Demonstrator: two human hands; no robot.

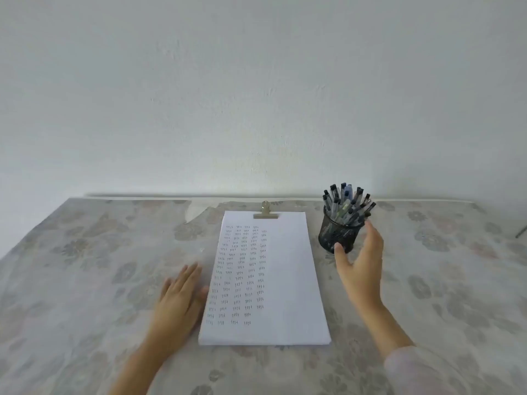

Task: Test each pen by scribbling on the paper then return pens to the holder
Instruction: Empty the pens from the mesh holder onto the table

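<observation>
A white stack of paper (pixel 288 280), held by a metal clip (pixel 265 213) at its far edge, lies in the middle of the table with rows of small ink marks down its left half. To its right stands a black mesh holder (pixel 335 232) with several dark-capped pens (pixel 346 203) upright in it. My right hand (pixel 360 265) hovers just in front of and beside the holder, fingers spread, thumb close to its base, holding nothing. My left hand (pixel 179 299) lies flat on the table, palm down, at the paper's left edge.
The table wears a pale floral cloth (pixel 85 266) and butts against a white wall (pixel 256 95). A thin dark object (pixel 521 232) pokes in at the right edge of the view.
</observation>
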